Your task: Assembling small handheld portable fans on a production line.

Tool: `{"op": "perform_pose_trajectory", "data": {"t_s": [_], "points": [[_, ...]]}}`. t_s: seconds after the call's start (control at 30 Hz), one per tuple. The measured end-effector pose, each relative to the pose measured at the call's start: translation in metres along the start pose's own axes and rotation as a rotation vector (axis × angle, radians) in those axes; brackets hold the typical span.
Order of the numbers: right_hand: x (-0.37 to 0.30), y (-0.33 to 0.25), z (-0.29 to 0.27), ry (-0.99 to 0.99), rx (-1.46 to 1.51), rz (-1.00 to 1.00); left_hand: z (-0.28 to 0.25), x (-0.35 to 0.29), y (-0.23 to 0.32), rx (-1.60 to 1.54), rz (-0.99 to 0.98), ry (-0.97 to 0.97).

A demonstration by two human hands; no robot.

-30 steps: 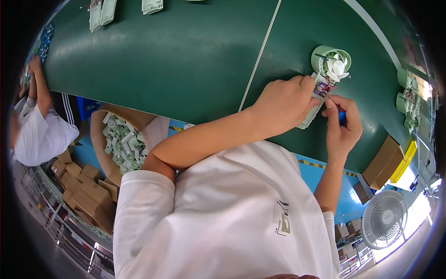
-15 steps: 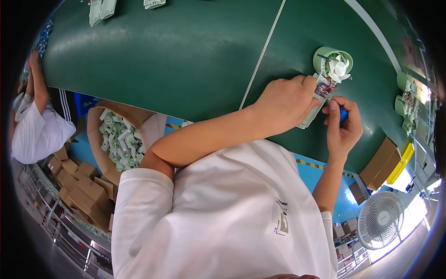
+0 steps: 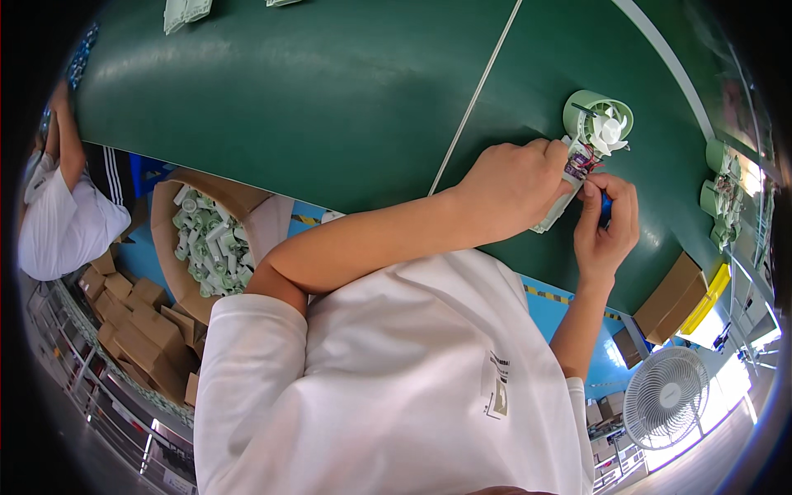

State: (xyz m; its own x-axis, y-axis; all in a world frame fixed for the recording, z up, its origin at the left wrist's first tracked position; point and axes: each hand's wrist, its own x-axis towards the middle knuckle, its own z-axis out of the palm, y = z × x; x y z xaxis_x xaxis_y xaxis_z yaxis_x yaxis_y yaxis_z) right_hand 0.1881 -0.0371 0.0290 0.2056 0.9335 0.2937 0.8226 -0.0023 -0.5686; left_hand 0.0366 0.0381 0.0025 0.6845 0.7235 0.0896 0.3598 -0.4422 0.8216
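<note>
A pale green hand-held fan [image 3: 596, 132] with a white impeller lies on the green belt [image 3: 330, 91]. My left hand [image 3: 511, 186] grips its handle, where wires and a small board show. Just to the right, my right hand [image 3: 606, 223] is closed around a blue tool, its tip at the open handle. Both forearms cross my white shirt from below.
A cardboard box [image 3: 206, 239] full of pale green fan parts sits at my left. Another person in white [image 3: 62, 214] works at the far left. More fan units [image 3: 718, 194] lie on the belt at right. Brown cartons [image 3: 676, 297] and a standing fan [image 3: 664, 396] are lower right.
Both hands and the fan stay close together; my right hand has shifted slightly at the handle. The view has drifted a little.
</note>
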Motion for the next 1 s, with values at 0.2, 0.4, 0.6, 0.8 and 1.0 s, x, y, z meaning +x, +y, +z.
{"op": "perform_pose_trajectory", "data": {"t_s": [0.2,0.4,0.6,0.8,1.0], "points": [[0.006,-0.008,-0.007,-0.041,-0.132,-0.05,0.002,-0.001,0.0,-0.025,-0.025,-0.016],[0.007,-0.023,-0.009,-0.092,-0.302,-0.008,0.003,-0.001,0.0,-0.002,-0.012,0.0],[0.023,-0.025,-0.019,-0.193,-0.255,-0.055,0.001,0.0,0.002,0.019,-0.035,-0.023],[0.028,-0.024,-0.023,-0.262,-0.295,-0.128,0.003,-0.001,0.003,0.023,-0.036,-0.023],[0.029,-0.029,-0.019,-0.221,-0.261,-0.056,0.003,0.001,0.001,0.038,-0.034,-0.026]]}}
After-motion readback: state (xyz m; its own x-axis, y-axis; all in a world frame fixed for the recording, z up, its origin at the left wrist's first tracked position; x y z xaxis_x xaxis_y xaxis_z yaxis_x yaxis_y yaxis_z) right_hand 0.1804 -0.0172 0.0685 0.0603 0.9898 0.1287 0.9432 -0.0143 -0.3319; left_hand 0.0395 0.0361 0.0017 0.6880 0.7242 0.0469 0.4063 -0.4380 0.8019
